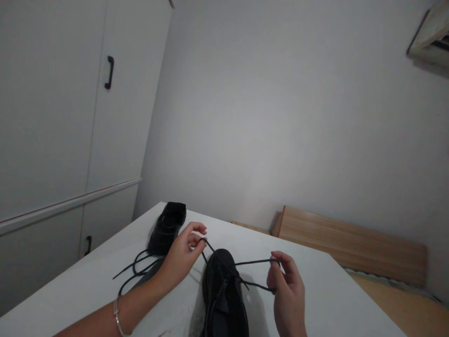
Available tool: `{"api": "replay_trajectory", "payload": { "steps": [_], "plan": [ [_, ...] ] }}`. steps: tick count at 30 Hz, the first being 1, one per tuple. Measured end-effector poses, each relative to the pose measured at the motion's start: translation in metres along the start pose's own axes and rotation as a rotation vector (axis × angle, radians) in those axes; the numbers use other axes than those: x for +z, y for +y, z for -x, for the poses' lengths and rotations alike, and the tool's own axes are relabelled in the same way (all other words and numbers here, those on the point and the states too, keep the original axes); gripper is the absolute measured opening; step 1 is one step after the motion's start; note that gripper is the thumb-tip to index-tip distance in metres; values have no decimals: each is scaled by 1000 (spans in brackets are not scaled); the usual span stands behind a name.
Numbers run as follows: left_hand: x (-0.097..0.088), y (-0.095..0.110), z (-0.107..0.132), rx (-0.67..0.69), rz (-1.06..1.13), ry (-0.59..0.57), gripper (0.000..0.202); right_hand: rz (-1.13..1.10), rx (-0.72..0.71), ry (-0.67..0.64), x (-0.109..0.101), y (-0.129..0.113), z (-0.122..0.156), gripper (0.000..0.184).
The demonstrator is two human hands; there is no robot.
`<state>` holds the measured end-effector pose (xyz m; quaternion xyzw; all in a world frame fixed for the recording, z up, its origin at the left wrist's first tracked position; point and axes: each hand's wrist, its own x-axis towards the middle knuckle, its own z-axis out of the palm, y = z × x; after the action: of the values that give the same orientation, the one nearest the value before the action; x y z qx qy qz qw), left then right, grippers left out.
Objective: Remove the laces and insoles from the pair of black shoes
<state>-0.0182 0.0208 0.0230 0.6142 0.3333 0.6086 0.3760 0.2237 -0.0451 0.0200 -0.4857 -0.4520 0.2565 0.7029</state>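
While the nearer black shoe lies on the white surface with its toe pointing away from the person, both hands work its lace. The left hand is closed in a pinch on a loop of lace at the left of the toe; a bracelet sits on that wrist. The right hand is closed on the lace at the right, holding two strands that run back to the eyelets. The shoe's long axis runs straight out between the hands, each about equally near. The lace is drawn taut sideways, across that axis. A second black shoe rests farther off to the left, its loose lace trailing on the surface. A wardrobe stands at left.
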Motion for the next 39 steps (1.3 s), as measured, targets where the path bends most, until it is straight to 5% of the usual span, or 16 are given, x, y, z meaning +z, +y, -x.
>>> {"api": "replay_trajectory", "payload": {
  "steps": [7,18,24,28,36,39],
  "plan": [
    [2,4,-1,-264,304,-138,37,-279,99,-50,5,-2,-4,24],
    [-7,15,1,-174,370,-276,24,-451,276,-123,5,-13,-6,19],
    [-8,17,4,-14,500,-443,24,-256,-12,35,0,-8,-2,20],
    [-7,21,5,17,521,-403,34,-206,-161,163,-8,-8,1,24],
    [-7,9,6,-64,227,-389,53,-354,-69,-400,-8,-28,1,41],
    [-5,6,6,-58,60,-342,47,-345,-58,-442,-5,-26,-1,34]
  ]
}}
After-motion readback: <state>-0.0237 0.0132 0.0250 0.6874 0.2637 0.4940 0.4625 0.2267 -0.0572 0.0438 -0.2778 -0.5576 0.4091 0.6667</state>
